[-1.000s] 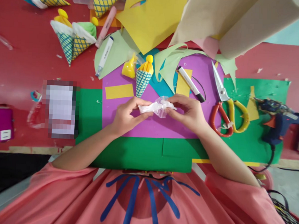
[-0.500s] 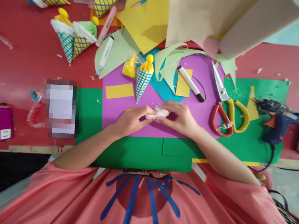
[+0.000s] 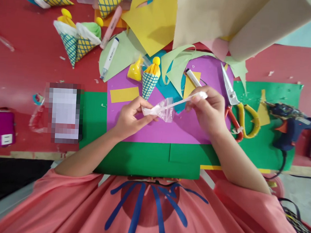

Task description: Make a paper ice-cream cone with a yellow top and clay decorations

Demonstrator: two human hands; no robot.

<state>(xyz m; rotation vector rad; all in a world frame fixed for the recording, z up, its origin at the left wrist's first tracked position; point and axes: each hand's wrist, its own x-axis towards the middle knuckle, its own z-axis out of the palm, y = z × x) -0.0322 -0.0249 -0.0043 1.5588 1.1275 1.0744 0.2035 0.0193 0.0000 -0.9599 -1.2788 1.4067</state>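
Observation:
My left hand (image 3: 133, 117) pinches a small clear plastic bag (image 3: 167, 113) with soft white clay at its mouth. From there a thin strand of white clay (image 3: 181, 101) stretches up and right to my right hand (image 3: 208, 107). A lump of it sits between that hand's closed thumb and fingers. Just beyond my hands, a paper ice-cream cone (image 3: 149, 81) with a blue grid and yellow top lies on the purple sheet (image 3: 126, 129). Beside the cone is a bag of yellow clay (image 3: 135, 71). My right hand partly covers a marker (image 3: 192, 77).
Large scissors (image 3: 233, 98) lie to the right, with a glue gun (image 3: 287, 127) beyond them. More paper cones (image 3: 68, 42) lie at upper left. A paper roll (image 3: 266, 32) stretches across the upper right. A blurred-out rectangular object (image 3: 64, 113) is at left.
My hands were together over the crumpled white bundle. My right hand has moved right and slightly up, drawing the white clay into a strand, and now covers part of the marker and scissors.

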